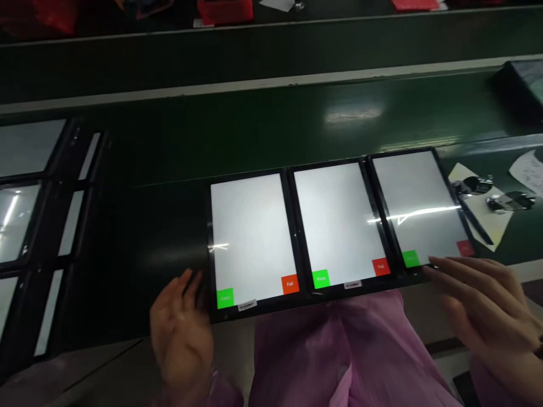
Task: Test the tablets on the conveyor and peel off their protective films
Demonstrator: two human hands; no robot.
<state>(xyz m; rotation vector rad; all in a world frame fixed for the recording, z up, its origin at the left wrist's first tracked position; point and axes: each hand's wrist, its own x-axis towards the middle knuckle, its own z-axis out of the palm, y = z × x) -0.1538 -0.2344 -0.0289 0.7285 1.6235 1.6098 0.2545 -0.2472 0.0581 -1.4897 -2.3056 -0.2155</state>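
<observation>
Three tablets lie side by side on the dark green bench, their screens white with a green "Pass" and a red "Fail" square. By the lower left corner of the left tablet is my left hand, fingers apart and slightly blurred, holding nothing. The middle tablet has a barcode label on its lower frame, as does the left one. My right hand reaches with outstretched fingers to the lower edge of the right tablet, whose screen looks dimmer. Whether its fingertips touch the glass I cannot tell.
More tablets stand in stacks or rows at the left. Right of the three tablets lie a yellowish paper, a dark pen and shiny metal pieces. Behind runs a raised ledge, with red items beyond it.
</observation>
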